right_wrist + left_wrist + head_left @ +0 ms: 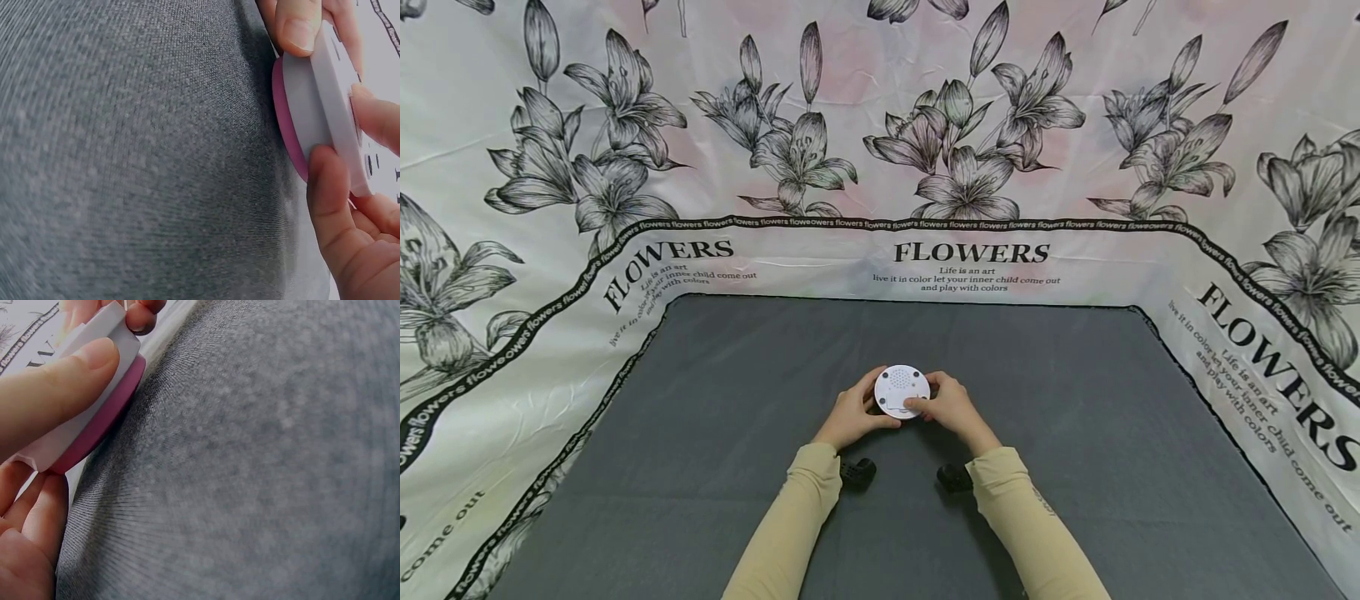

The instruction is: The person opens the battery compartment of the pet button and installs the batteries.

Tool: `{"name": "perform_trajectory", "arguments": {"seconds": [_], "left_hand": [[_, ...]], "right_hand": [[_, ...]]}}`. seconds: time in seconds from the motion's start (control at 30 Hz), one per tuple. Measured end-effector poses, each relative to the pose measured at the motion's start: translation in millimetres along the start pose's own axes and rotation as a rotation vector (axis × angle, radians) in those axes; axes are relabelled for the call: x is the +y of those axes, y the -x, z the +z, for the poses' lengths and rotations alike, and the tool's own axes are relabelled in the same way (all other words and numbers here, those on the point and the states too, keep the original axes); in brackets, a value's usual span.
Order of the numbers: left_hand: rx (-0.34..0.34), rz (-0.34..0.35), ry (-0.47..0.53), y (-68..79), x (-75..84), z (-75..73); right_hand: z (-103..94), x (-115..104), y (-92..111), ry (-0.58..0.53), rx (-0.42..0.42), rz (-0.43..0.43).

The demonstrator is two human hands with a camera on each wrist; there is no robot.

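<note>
A round white plastic device (901,385) is held up between both hands, its back facing the head camera. That back has small dark round feet, a patch of speaker-like holes and the outline of a small cover near the lower edge. In the left wrist view, a pink rim (103,422) runs along the other face. My left hand (850,417) grips the device's left edge, thumb on the lower side and fingers around the top. My right hand (955,407) holds the right edge, its thumb (378,119) pressing on the back near the cover outline.
A dark grey cloth (760,517) covers the table under the hands. Around it runs a white border printed with lettering (972,252) and flowers. Black wrist-camera mounts (857,473) sit under both wrists, near the cuffs.
</note>
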State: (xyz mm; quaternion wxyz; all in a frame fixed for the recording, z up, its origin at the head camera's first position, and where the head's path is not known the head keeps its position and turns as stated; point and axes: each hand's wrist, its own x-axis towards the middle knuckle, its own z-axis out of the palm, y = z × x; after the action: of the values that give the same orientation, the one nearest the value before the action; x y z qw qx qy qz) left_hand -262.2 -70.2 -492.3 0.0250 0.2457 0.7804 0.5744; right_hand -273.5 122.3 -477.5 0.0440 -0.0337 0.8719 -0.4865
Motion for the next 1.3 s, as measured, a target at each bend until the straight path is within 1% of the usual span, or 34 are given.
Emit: {"name": "perform_trajectory", "arguments": {"seconds": [0.17, 0.33, 0.43, 0.6, 0.7, 0.77, 0.8, 0.87, 1.03, 1.07, 1.13, 1.23, 1.3], "left_hand": [[-0.003, -0.001, -0.007, 0.5, 1.4, -0.3], [-0.002, -0.015, 0.012, 0.1, -0.1, 0.1], [-0.001, -0.031, 0.042, 0.2, 0.6, 0.3], [-0.005, -0.070, 0.102, -0.4, 3.4, -0.3], [0.002, -0.084, 0.107, -1.1, 3.1, -0.2], [0.019, -0.075, 0.106, -1.3, 1.2, 0.2], [0.027, -0.065, 0.099, -1.2, 0.5, 0.4], [0.045, -0.054, 0.088, -2.2, -6.4, 2.3], [0.068, -0.057, 0.055, -6.9, -24.0, 7.6], [0.071, -0.060, 0.039, -7.8, -25.1, 8.3], [0.080, -0.065, -0.005, -8.5, -25.2, 8.8], [0.104, -0.080, -0.123, -9.4, -23.1, 8.2], [0.105, -0.103, -0.179, -10.7, -19.9, 7.0]], "right_hand": [[-0.4, -1, 2, -0.006, 0.006, 0.000], [-2.5, 0, 6, -0.045, 0.008, -0.006], [-3.4, 3, 6, -0.055, -0.010, -0.013], [-3.9, 8, 3, -0.058, -0.069, -0.001], [-4.8, 7, 2, -0.057, -0.084, 0.008], [-5.6, 6, 2, -0.037, -0.089, 0.010], [-6.0, 6, 2, -0.029, -0.091, 0.007], [-7.0, 5, 2, -0.011, -0.095, 0.001], [-10.2, 4, 3, 0.000, -0.088, -0.002], [-11.1, 4, 3, 0.000, -0.083, -0.005], [-12.4, 3, 2, 0.003, -0.069, -0.008], [-13.3, 2, 1, 0.009, -0.052, -0.015], [-13.7, 0, 0, 0.012, -0.043, -0.018]]}}
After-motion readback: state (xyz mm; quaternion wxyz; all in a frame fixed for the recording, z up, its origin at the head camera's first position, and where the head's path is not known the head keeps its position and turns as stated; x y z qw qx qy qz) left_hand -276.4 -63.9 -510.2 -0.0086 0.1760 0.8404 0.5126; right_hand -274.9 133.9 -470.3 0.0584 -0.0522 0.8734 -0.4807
